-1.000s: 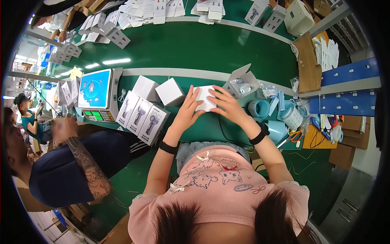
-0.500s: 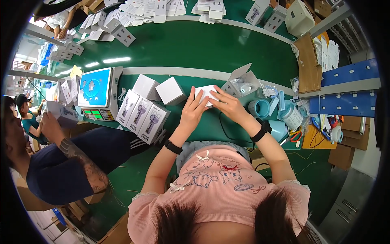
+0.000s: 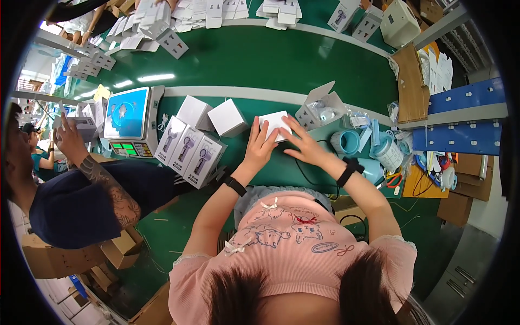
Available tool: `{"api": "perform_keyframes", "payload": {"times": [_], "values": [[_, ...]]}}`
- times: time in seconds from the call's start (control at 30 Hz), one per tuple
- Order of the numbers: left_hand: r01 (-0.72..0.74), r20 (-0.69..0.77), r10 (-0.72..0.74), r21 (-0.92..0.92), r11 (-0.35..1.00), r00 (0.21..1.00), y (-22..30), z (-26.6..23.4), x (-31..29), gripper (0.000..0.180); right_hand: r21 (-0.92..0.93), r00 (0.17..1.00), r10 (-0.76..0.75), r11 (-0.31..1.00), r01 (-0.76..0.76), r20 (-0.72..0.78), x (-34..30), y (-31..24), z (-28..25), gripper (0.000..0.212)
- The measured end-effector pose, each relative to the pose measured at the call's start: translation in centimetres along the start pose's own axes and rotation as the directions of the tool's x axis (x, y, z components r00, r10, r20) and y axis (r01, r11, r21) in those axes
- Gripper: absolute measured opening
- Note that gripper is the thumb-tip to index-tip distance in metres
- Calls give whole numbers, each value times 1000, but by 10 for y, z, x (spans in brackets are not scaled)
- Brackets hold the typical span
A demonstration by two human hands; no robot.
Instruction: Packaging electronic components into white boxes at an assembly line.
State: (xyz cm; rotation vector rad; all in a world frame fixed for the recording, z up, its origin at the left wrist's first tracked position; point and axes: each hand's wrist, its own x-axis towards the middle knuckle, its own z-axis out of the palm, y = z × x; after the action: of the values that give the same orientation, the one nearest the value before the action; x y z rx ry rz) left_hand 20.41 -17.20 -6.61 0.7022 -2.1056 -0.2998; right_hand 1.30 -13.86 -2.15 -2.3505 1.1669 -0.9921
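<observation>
A small white carton (image 3: 274, 122) is between my hands on the green bench, its plain face up. My left hand (image 3: 260, 145) grips its left side, fingers reaching over the near edge. On the right side, my right hand (image 3: 306, 147) holds the carton with spread fingers on its top and edge. Just right stands an open white box (image 3: 323, 111) with its flap raised and a clear-wrapped item inside. Close to my left hand sit two plain-topped white boxes, one a tilted box (image 3: 228, 117). Several printed boxes (image 3: 187, 153) with a handheld device pictured stand in front of them.
A scale (image 3: 129, 122) with a blue platform stands at the left. Beside it a co-worker's hand (image 3: 70, 142) holds a box. To the right lie light-blue cylinders (image 3: 346, 143), tape rolls, plastic bags and scissors (image 3: 394, 180). Flattened cartons (image 3: 189, 15) cover the far bench.
My right hand has slid slightly right and down along the carton, its fingers spreading. The co-worker at left has raised a hand and shifted the box. Another person's hand appears at the far cartons.
</observation>
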Motion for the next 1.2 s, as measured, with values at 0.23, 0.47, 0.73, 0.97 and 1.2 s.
{"api": "perform_keyframes", "payload": {"times": [0.23,0.47,0.73,0.97,1.2], "values": [[3,17,-3,-26,1000,1000,4,-6,13,36,680,814,572,636,-366,-97,0,19,60,88],[80,-45,-72,216,973,996,36,-19,73,27,616,757,589,717,-326,-284,61,48,85,78],[204,-158,-355,-582,787,921,55,26,77,62,407,838,540,750,-521,77,-31,6,31,45],[343,34,-355,-355,870,934,54,91,78,84,385,491,791,352,-853,366,-38,-17,-101,18],[295,124,-284,-646,704,951,14,77,47,79,275,737,601,798,-536,-309,-34,31,-73,26]]}}
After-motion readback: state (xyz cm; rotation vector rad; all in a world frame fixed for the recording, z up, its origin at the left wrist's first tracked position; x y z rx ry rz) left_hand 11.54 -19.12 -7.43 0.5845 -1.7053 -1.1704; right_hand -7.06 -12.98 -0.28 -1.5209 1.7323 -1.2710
